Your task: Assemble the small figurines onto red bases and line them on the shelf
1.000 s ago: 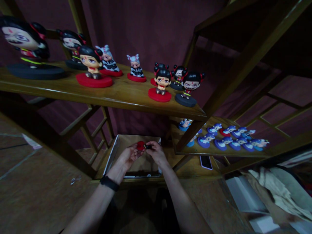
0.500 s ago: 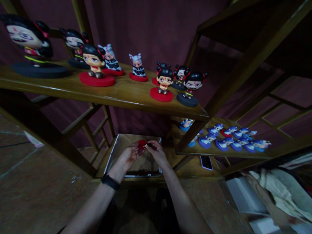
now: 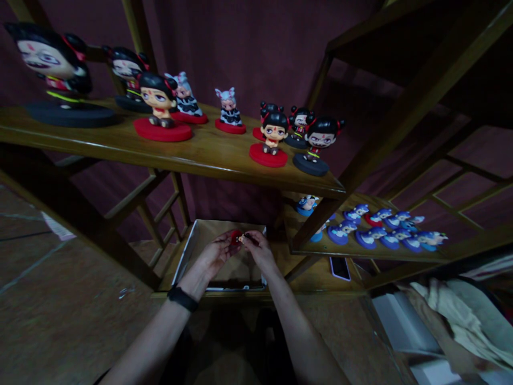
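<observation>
A small figurine [image 3: 241, 238] with dark hair and a red round base is held between my two hands, above an open cardboard box [image 3: 191, 247]. My left hand [image 3: 215, 253] has its fingers closed on the red base. On the dark-haired head end, my right hand [image 3: 259, 249] is closed, its fingers hiding much of the hair. The figurine lies tilted sideways, and its small details are hard to make out. Higher up, the wooden shelf [image 3: 208, 155] bears similar figurines, among them a bare-chested one on a red base [image 3: 274, 132].
Several blue-haired figurines [image 3: 371, 237] stand on a lower shelf at the right. A phone [image 3: 340, 268] lies on the bottom board. A wooden post [image 3: 320, 219] rises right of the box. Another person's arm [image 3: 441, 326] and white boxes [image 3: 404, 321] are at lower right.
The figurine in my hands has turned slightly and its red base shows less widely. Both hands keep their hold. The whole view has shifted a little.
</observation>
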### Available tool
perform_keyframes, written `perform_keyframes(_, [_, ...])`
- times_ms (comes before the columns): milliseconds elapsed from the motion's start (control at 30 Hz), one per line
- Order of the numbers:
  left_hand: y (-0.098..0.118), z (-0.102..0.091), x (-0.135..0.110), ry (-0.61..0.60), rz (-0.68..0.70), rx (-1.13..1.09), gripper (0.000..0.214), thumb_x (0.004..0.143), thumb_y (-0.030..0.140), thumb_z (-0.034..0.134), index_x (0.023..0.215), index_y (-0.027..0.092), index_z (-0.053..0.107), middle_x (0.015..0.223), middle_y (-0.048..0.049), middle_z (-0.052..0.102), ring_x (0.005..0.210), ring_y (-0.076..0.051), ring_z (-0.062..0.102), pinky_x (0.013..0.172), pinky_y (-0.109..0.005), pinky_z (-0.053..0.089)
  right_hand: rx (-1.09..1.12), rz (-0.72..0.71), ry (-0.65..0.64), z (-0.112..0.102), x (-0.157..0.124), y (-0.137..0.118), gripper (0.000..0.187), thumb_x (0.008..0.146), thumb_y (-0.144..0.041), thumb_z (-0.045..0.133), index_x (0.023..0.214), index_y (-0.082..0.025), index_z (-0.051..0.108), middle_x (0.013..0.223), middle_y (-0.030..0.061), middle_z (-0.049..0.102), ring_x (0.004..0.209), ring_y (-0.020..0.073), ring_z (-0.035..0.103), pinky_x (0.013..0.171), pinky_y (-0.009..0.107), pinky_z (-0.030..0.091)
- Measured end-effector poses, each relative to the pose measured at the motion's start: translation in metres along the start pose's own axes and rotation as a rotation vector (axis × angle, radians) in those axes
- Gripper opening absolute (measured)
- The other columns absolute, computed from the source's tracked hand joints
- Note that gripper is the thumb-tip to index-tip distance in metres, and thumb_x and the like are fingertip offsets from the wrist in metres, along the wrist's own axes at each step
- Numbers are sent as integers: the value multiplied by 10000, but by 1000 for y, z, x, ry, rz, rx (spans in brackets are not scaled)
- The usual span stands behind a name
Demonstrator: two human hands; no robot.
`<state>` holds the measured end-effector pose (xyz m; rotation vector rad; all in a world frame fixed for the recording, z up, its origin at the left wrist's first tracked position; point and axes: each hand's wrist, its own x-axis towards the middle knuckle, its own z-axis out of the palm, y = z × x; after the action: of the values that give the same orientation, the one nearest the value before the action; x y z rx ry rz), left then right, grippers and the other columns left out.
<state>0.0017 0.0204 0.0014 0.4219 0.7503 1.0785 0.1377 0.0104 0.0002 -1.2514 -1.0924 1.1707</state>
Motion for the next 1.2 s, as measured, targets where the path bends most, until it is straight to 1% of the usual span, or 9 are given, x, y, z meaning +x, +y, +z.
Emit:
perform_keyframes(233, [-1, -1, 1, 9, -22, -4, 417, 725, -20, 492, 1115, 104, 574, 969, -137, 674, 826, -186, 658, 759, -309, 528, 43, -4, 36, -1, 4, 5, 300, 653, -404, 619, 880, -214, 571, 878, 7, 611, 785, 143, 569, 617, 240, 481])
perform_keyframes(367, [-1, -2, 2, 12, -23, 1, 423, 733, -11, 481, 1131, 107, 563, 960, -138, 676, 830, -187, 659, 763, -312, 527, 35, 3, 65, -2, 6, 7, 282, 640, -389, 627, 855, -216, 566, 842, 1, 611, 744, 137, 569, 594, 237, 475])
perform_keyframes(567, [-2, -3, 3, 11, 0, 22, 417, 713, -30, 488, 1092, 116, 585, 940, -119, 679, 821, -185, 655, 781, -323, 521, 22, 6, 45, -1, 5, 7, 264, 643, -363, 624, 853, -215, 567, 844, -2, 619, 758, 138, 574, 620, 244, 476])
perform_keyframes(833, [-2, -5, 4, 8, 9, 11, 400, 706, -32, 505, 1065, 113, 602, 972, -120, 672, 830, -175, 650, 797, -311, 519, 27, 17, 26, -1, 3, 4, 261, 645, -352, 620, 859, -212, 570, 863, 2, 623, 775, 141, 572, 641, 250, 475])
perform_keyframes(1000, [-2, -5, 3, -7, 28, 28, 362, 714, -5, 530, 1049, 111, 602, 982, -117, 668, 838, -171, 647, 791, -306, 522, 23, 6, 16, -1, 2, 4, 272, 648, -370, 622, 867, -213, 582, 863, 5, 622, 800, 147, 565, 651, 252, 478])
perform_keyframes(1200, [-4, -7, 4, -31, 36, 29, 336, 713, 17, 558, 1034, 109, 603, 957, -107, 673, 857, -170, 643, 825, -322, 512, 63, 21, 23, 1, 2, 5, 267, 642, -356, 630, 860, -210, 580, 875, 2, 604, 800, 143, 556, 641, 246, 477])
